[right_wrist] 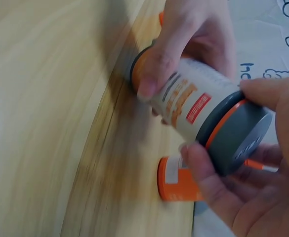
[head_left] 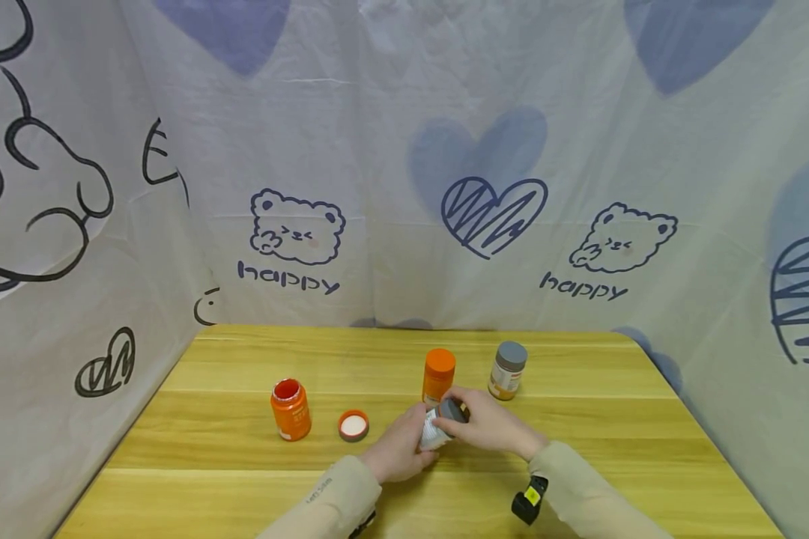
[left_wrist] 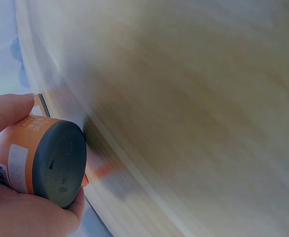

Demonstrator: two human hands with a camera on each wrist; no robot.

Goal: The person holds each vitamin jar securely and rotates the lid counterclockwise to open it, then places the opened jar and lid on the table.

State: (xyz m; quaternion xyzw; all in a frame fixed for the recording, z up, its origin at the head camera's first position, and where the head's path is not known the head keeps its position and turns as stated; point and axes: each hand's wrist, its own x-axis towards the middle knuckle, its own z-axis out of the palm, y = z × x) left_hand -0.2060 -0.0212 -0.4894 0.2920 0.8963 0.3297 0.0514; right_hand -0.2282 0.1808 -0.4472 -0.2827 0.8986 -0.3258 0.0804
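My left hand (head_left: 398,449) grips the body of a white and orange jar (head_left: 434,436), tilted and held over the table. In the left wrist view its dark base (left_wrist: 60,165) faces the camera. The right hand (head_left: 492,424) grips the jar's grey lid (right_wrist: 238,138) with thumb and fingers. An orange band shows along the lid's edge in the right wrist view. Just behind the hands stands an orange jar (head_left: 439,373) with an orange lid, its lower part overlapped by them.
Back right stands another grey-lidded jar (head_left: 508,374). On the left is an uncapped orange jar (head_left: 291,416), with a loose lid (head_left: 353,425) lying inside-up to its right. A printed cloth (head_left: 391,150) hangs behind the wooden table (head_left: 209,449).
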